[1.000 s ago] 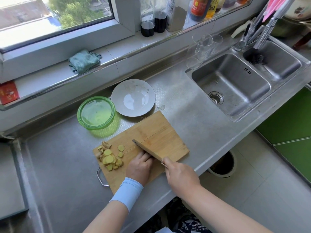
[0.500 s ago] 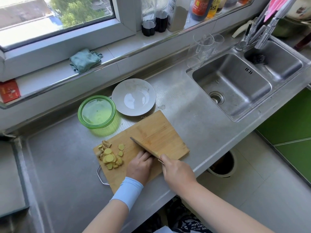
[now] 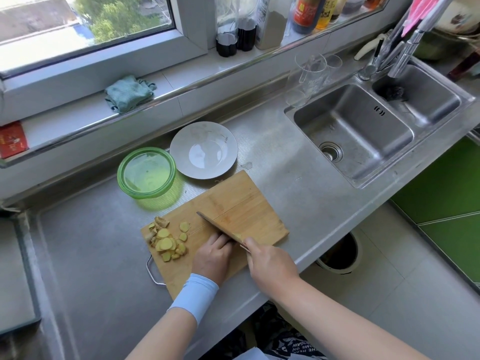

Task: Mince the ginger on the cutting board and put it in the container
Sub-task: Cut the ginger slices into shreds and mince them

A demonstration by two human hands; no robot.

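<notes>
A person's right hand [image 3: 270, 266] grips the knife [image 3: 218, 227] on the cutting board [image 3: 241, 203]. The left hand [image 3: 211, 258] curls beside the blade, its hold hidden. At the board's left lie ginger slices [image 3: 167, 242], probably light, firm and slippery, best pinned flat from above.

Pale blue cuff [image 3: 193, 294] above left hand [image 3: 211, 258], possibly a wristband
</notes>
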